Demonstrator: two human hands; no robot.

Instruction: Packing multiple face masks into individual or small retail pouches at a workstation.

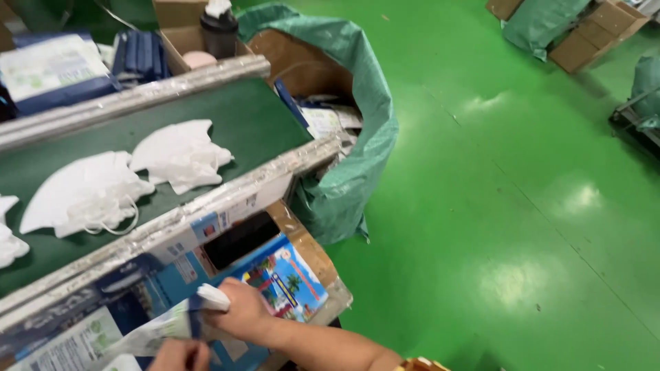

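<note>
My right hand (240,312) reaches in from the lower right and pinches the top edge of a white and blue plastic packet (161,330). At the bottom edge, my left hand (180,355) is only partly in view and grips the same packet from below. Both hands are over a colourful printed carton (292,278) next to the conveyor. Two white folded face masks (182,154) (86,192) lie on the dark green belt (254,117). Part of a third mask (8,240) shows at the left edge.
A cardboard box lined with a green bag (364,103) stands at the belt's end with packets inside. A black bottle (218,31) and blue packet stacks (55,69) sit behind the belt. A dark flat screen (240,239) lies beside the rail. More cartons (584,34) rest on the green floor.
</note>
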